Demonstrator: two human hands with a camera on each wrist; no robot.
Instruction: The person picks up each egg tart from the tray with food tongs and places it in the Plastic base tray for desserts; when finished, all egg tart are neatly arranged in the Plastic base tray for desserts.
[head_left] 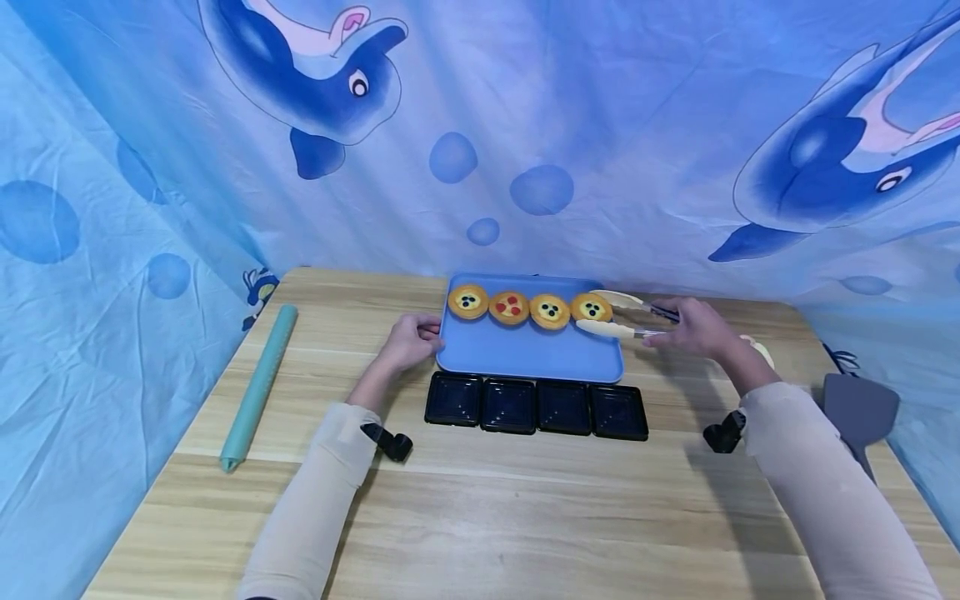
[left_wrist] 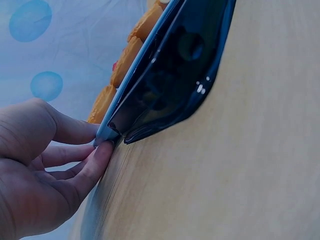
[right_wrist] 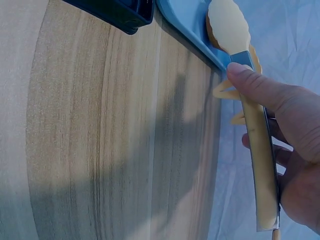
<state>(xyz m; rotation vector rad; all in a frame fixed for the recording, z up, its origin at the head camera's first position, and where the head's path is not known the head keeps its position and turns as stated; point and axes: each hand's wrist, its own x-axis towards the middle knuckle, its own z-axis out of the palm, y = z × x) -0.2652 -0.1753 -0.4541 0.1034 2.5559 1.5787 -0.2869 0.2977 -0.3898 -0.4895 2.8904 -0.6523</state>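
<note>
A blue tray [head_left: 517,354] carries several round egg tarts in a row along its far half, one topped with red pieces [head_left: 509,308], the others with dark berries. My left hand [head_left: 408,341] pinches the tray's left edge between thumb and fingers, as the left wrist view also shows. In my right hand [head_left: 697,327] is a pair of tongs [right_wrist: 257,150] with cream-coloured tips. Those tips stand on either side of the rightmost tart [head_left: 592,307], which sits on the tray. Several black square dishes [head_left: 508,406] line up along the tray's near edge.
A teal rolling pin [head_left: 258,387] lies at the left of the wooden table [head_left: 480,517]. Toward the right edge is a grey spatula [head_left: 859,408], partly behind my right sleeve. A blue curtain with dolphins [head_left: 495,100] hangs behind the table.
</note>
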